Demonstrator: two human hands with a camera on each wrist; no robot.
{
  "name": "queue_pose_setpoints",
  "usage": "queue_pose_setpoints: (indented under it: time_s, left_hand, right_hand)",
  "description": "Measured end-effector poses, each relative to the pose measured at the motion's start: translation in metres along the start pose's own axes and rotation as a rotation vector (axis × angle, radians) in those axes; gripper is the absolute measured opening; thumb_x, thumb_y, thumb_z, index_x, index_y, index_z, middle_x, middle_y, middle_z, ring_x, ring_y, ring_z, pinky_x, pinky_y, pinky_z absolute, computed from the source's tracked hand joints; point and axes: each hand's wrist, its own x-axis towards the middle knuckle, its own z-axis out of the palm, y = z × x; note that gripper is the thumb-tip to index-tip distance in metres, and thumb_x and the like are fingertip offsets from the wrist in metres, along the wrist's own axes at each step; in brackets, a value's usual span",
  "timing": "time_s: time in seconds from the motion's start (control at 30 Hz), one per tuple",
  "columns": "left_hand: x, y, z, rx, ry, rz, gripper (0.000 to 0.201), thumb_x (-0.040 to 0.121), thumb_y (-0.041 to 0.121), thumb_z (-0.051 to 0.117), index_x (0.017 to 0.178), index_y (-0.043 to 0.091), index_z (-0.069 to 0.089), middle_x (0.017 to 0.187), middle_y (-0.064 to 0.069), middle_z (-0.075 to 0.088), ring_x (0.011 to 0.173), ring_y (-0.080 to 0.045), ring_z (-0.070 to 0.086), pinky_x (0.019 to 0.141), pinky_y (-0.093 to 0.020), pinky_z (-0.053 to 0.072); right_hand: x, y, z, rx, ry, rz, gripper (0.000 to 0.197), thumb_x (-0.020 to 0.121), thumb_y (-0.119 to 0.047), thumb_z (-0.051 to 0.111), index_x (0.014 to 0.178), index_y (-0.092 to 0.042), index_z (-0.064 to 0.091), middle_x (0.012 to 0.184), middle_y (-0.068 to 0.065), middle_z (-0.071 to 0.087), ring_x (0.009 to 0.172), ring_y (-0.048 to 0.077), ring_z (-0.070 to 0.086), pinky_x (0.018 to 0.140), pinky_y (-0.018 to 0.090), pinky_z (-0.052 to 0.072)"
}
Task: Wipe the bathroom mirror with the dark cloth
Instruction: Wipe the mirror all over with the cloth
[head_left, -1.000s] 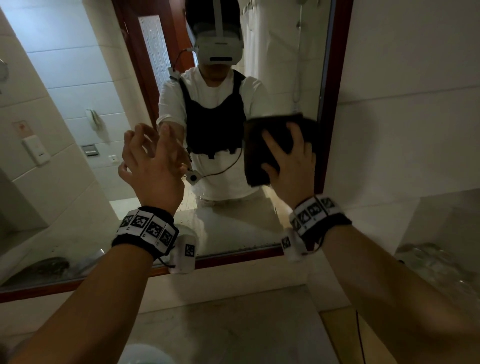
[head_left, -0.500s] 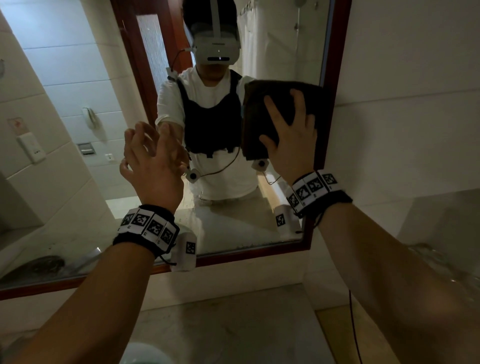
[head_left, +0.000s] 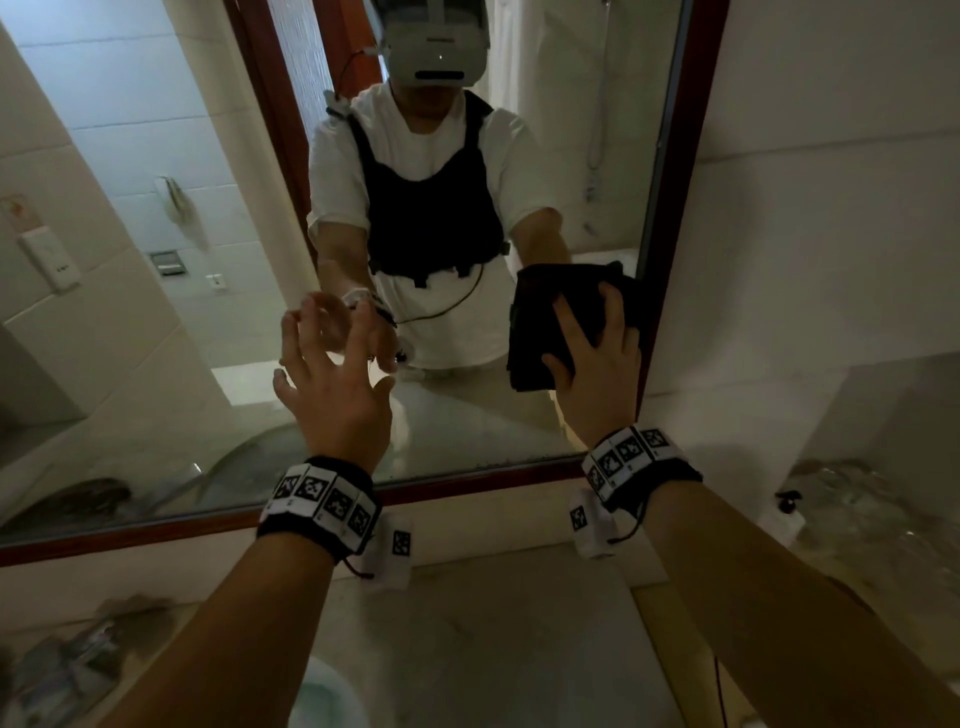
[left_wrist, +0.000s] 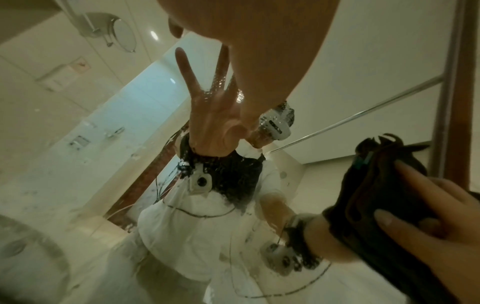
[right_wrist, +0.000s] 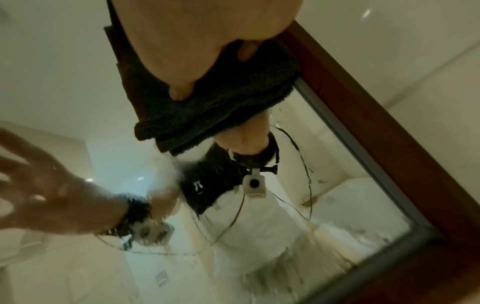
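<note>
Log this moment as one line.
right hand presses cloth on mirror, near right frame | left hand open, idle

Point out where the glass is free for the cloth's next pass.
Free: the mirror left of the left hand, and the strip below both hands down to the bottom frame. Crowded: the right edge, where the right hand presses the dark cloth beside the frame.
</note>
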Motion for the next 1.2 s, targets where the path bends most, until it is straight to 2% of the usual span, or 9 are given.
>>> queue_pose_setpoints:
  time_s: [0.23,0.4,0.6,0.7,0.8,0.9,1.0,1.13,1.2]
  left_hand:
    - [0.002,-0.007,0.013,0.025,0.066,0.03,0.096,0.077,0.022,0.079,0.151,0.04,0.023,0.163,-0.011,0.003,0.149,-0.033,0.003,0.104,-0.063,0.027]
    - [0.003,-0.007,0.016,0.048,0.07,0.017,0.097,0.073,0.022,0.081,0.151,0.04,0.026,0.162,-0.011,0.005,0.149,-0.032,0.004,0.103,-0.062,0.028]
    - [0.002,-0.006,0.015,0.042,0.074,0.022,0.098,0.073,0.018,0.081,0.151,0.039,0.026,0.162,-0.012,0.004,0.149,-0.033,0.004,0.103,-0.064,0.027]
    - [0.002,-0.006,0.013,0.053,0.05,0.017,0.098,0.074,0.02,0.082,0.152,0.039,0.025,0.162,-0.012,0.003,0.149,-0.033,0.003,0.103,-0.064,0.026]
    - [0.003,-0.006,0.011,0.059,0.027,0.011,0.096,0.077,0.024,0.08,0.152,0.041,0.023,0.162,-0.011,0.002,0.149,-0.033,0.002,0.103,-0.064,0.025]
    - [0.002,-0.008,0.01,0.056,0.024,0.019,0.093,0.08,0.027,0.077,0.152,0.042,0.02,0.163,-0.01,0.0,0.149,-0.032,0.001,0.103,-0.064,0.025]
    - [0.002,-0.008,0.009,0.036,0.019,0.028,0.09,0.082,0.028,0.074,0.152,0.042,0.019,0.163,-0.01,0.0,0.15,-0.032,0.0,0.104,-0.064,0.025]
    - [-0.002,-0.006,0.007,0.006,0.022,0.041,0.085,0.086,0.029,0.07,0.153,0.041,0.018,0.163,-0.01,-0.002,0.15,-0.031,-0.002,0.106,-0.063,0.026]
    - [-0.002,-0.008,0.006,-0.001,0.019,0.048,0.087,0.086,0.027,0.07,0.154,0.04,0.017,0.164,-0.01,-0.003,0.15,-0.031,-0.004,0.108,-0.063,0.025]
  right_hand:
    - [-0.058,0.016,0.038,0.015,-0.052,0.007,0.065,0.089,-0.029,0.067,0.144,-0.038,0.033,0.155,0.013,0.018,0.106,0.039,0.044,0.086,0.05,0.047]
    - [-0.06,0.018,0.04,0.045,-0.017,-0.003,0.066,0.085,-0.026,0.072,0.142,-0.037,0.039,0.152,0.011,0.021,0.108,0.039,0.042,0.085,0.05,0.046]
    - [0.006,-0.013,0.007,0.037,0.036,-0.082,0.069,0.083,-0.034,0.069,0.145,-0.041,0.039,0.154,0.011,0.023,0.111,0.037,0.044,0.089,0.048,0.043]
    - [0.051,-0.033,-0.016,0.035,0.098,-0.065,0.071,0.082,-0.038,0.067,0.147,-0.04,0.038,0.155,0.014,0.025,0.115,0.036,0.044,0.091,0.046,0.044]
    - [0.067,-0.039,-0.027,0.015,0.105,-0.061,0.07,0.084,-0.043,0.063,0.148,-0.039,0.036,0.157,0.015,0.025,0.116,0.036,0.043,0.092,0.047,0.044]
    - [0.057,-0.034,-0.024,0.014,0.112,-0.082,0.068,0.087,-0.042,0.064,0.149,-0.038,0.036,0.158,0.014,0.023,0.115,0.035,0.044,0.092,0.046,0.042]
    - [0.026,-0.015,-0.01,0.003,0.066,-0.018,0.07,0.088,-0.037,0.065,0.15,-0.039,0.031,0.159,0.014,0.019,0.115,0.036,0.043,0.092,0.045,0.041]
    - [-0.037,0.012,0.008,0.005,-0.051,0.019,0.071,0.085,-0.015,0.067,0.144,-0.035,0.033,0.157,0.015,0.021,0.107,0.039,0.044,0.09,0.049,0.046]
    - [-0.049,0.016,0.014,0.046,-0.085,0.014,0.068,0.085,-0.013,0.066,0.143,-0.033,0.037,0.158,0.013,0.023,0.108,0.04,0.045,0.091,0.051,0.046]
